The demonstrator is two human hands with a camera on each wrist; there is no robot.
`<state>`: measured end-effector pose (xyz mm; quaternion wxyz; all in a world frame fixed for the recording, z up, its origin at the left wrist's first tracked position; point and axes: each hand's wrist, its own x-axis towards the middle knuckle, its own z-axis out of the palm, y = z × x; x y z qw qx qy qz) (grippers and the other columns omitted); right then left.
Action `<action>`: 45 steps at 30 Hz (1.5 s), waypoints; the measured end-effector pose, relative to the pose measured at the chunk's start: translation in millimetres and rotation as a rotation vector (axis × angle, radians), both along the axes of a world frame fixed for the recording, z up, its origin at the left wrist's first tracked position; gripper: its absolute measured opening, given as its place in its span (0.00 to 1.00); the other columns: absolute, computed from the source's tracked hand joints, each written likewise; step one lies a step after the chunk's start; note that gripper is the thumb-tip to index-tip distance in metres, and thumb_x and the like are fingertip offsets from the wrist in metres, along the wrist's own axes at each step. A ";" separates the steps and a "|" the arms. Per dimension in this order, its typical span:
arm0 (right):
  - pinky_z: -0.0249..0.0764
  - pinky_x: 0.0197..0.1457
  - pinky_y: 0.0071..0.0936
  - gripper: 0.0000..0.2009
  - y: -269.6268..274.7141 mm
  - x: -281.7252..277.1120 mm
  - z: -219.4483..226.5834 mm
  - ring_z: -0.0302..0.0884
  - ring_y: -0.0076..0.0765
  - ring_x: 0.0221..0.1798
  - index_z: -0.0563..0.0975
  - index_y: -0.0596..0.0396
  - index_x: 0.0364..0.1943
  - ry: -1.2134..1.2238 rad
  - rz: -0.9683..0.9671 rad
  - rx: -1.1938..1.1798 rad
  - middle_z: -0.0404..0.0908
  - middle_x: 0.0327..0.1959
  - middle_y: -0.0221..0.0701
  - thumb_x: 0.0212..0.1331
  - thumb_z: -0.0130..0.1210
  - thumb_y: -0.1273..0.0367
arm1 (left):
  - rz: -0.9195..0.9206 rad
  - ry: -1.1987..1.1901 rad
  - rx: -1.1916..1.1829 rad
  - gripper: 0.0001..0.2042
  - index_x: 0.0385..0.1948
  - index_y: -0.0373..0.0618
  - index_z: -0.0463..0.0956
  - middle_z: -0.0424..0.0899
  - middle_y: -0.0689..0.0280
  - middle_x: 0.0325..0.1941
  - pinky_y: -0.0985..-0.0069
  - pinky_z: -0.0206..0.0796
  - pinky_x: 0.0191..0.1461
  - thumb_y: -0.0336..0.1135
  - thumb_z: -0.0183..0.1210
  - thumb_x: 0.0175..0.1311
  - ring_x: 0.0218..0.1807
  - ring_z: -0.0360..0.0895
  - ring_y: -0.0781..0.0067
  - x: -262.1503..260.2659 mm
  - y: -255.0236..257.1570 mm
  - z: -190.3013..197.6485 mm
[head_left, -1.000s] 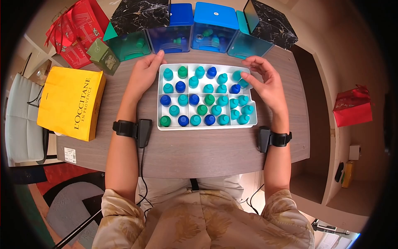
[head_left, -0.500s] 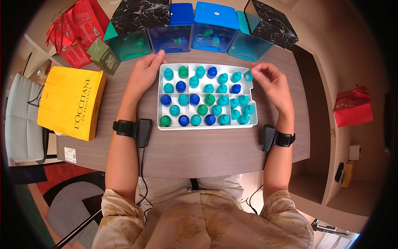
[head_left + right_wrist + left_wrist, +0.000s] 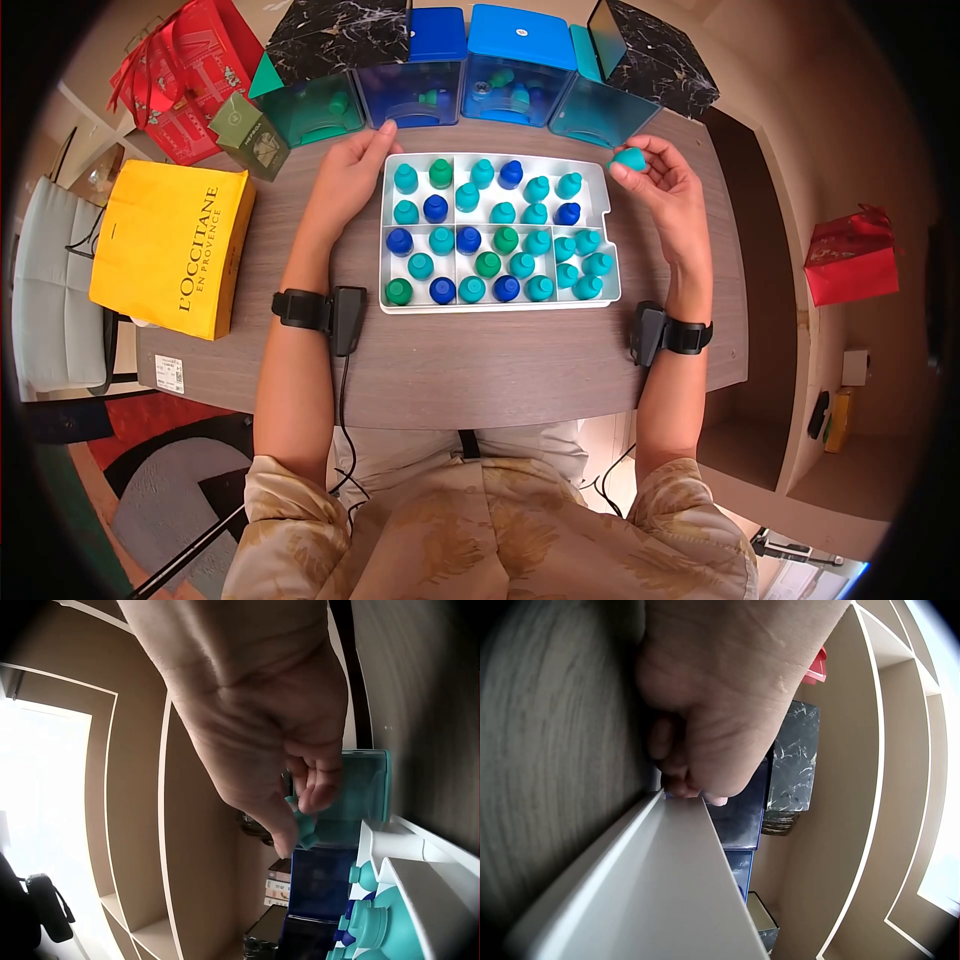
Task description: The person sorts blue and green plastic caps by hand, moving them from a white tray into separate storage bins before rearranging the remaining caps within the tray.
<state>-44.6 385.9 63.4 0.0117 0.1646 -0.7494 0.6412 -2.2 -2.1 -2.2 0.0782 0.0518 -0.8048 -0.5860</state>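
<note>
My right hand (image 3: 664, 190) pinches a teal bottle-shaped piece (image 3: 629, 158) between thumb and fingers, just off the tray's far right corner. In the right wrist view that piece (image 3: 306, 831) is partly hidden by the fingers. The white divided tray (image 3: 500, 308) holds rows of such pieces in teal, green (image 3: 440, 173) and blue (image 3: 510, 175). Along the tray's far left corner lies my left hand (image 3: 348, 175), loosely bent. The left wrist view puts its fingertips (image 3: 679, 787) right at the end of the tray's wall (image 3: 679, 877).
Behind the tray stand see-through boxes: green (image 3: 310, 112), dark blue (image 3: 410, 95), bright blue (image 3: 518, 95) and teal (image 3: 598, 112). Black marbled boxes (image 3: 340, 40) sit around them. A yellow bag (image 3: 165, 250), a small green box (image 3: 250, 135) and a red bag (image 3: 190, 80) are at left.
My right hand has taken the teal piece from the tray's far right compartment and moved it right, past the rim, turning it onto its side. The left hand has stayed in place.
</note>
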 end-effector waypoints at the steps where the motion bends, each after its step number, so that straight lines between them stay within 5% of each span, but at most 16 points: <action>1: 0.80 0.58 0.20 0.22 0.5 -0.4 -0.2 0.84 0.20 0.49 0.81 0.56 0.62 0.000 0.010 -0.010 0.86 0.47 0.28 0.65 0.72 0.69 | 0.005 0.007 0.008 0.26 0.33 0.40 0.84 0.82 0.72 0.31 0.80 0.67 0.46 0.56 0.54 0.82 0.38 0.73 0.84 0.0 0.1 -0.4; 13: 0.79 0.58 0.21 0.23 -0.8 3.7 -0.8 0.83 0.21 0.52 0.80 0.57 0.65 -0.030 0.063 -0.005 0.85 0.49 0.29 0.67 0.70 0.73 | 0.020 0.014 -0.004 0.27 0.34 0.38 0.85 0.83 0.70 0.30 0.79 0.68 0.46 0.56 0.55 0.81 0.38 0.74 0.82 0.6 0.3 0.2; 19: 0.73 0.51 0.17 0.18 0.8 5.6 3.0 0.74 0.17 0.43 0.85 0.58 0.58 -0.071 0.118 0.109 0.83 0.49 0.24 0.64 0.71 0.73 | 0.019 0.021 -0.004 0.27 0.33 0.38 0.85 0.83 0.69 0.30 0.78 0.69 0.46 0.56 0.54 0.81 0.37 0.74 0.82 0.0 0.4 -1.1; 22: 0.70 0.50 0.18 0.15 -2.3 7.7 3.0 0.68 0.18 0.41 0.87 0.56 0.53 0.105 0.166 0.188 0.83 0.47 0.22 0.63 0.72 0.72 | 0.018 0.016 0.002 0.27 0.33 0.38 0.85 0.83 0.69 0.30 0.78 0.69 0.46 0.56 0.54 0.81 0.37 0.74 0.82 0.4 1.0 -0.4; 28: 0.69 0.49 0.21 0.16 -0.8 7.5 2.7 0.68 0.19 0.42 0.88 0.52 0.54 0.132 0.183 0.304 0.81 0.45 0.21 0.61 0.74 0.71 | 0.008 0.018 0.009 0.27 0.33 0.38 0.85 0.84 0.69 0.30 0.78 0.69 0.46 0.56 0.54 0.81 0.37 0.74 0.82 -1.1 -0.7 -2.7; 37: 0.69 0.63 0.33 0.11 -8.0 11.7 -4.7 0.69 0.34 0.57 0.92 0.45 0.41 0.314 0.256 0.547 0.79 0.59 0.24 0.53 0.78 0.68 | 0.016 0.010 0.017 0.27 0.34 0.38 0.85 0.84 0.69 0.31 0.79 0.69 0.47 0.56 0.54 0.81 0.38 0.75 0.82 0.2 0.3 -1.4; 40: 0.71 0.65 0.32 0.11 -7.4 9.0 -6.1 0.74 0.34 0.58 0.89 0.49 0.47 0.426 0.250 0.487 0.81 0.57 0.27 0.61 0.74 0.68 | 0.017 0.017 0.011 0.27 0.34 0.38 0.85 0.84 0.69 0.31 0.78 0.69 0.48 0.56 0.54 0.81 0.38 0.75 0.82 0.0 0.8 -0.9; 43: 0.74 0.67 0.32 0.11 -11.5 9.6 3.4 0.80 0.33 0.59 0.84 0.56 0.53 0.029 0.174 -0.036 0.83 0.53 0.31 0.73 0.64 0.67 | 0.023 0.016 -0.006 0.27 0.33 0.38 0.85 0.84 0.69 0.31 0.78 0.69 0.48 0.56 0.54 0.81 0.38 0.75 0.82 0.9 1.8 1.3; 45: 0.77 0.66 0.31 0.12 -9.9 7.7 3.8 0.82 0.31 0.57 0.80 0.58 0.56 -0.022 0.130 -0.102 0.84 0.51 0.32 0.78 0.58 0.66 | 0.024 0.013 -0.010 0.27 0.33 0.38 0.85 0.84 0.69 0.31 0.78 0.69 0.48 0.56 0.54 0.81 0.38 0.75 0.82 1.6 1.5 1.7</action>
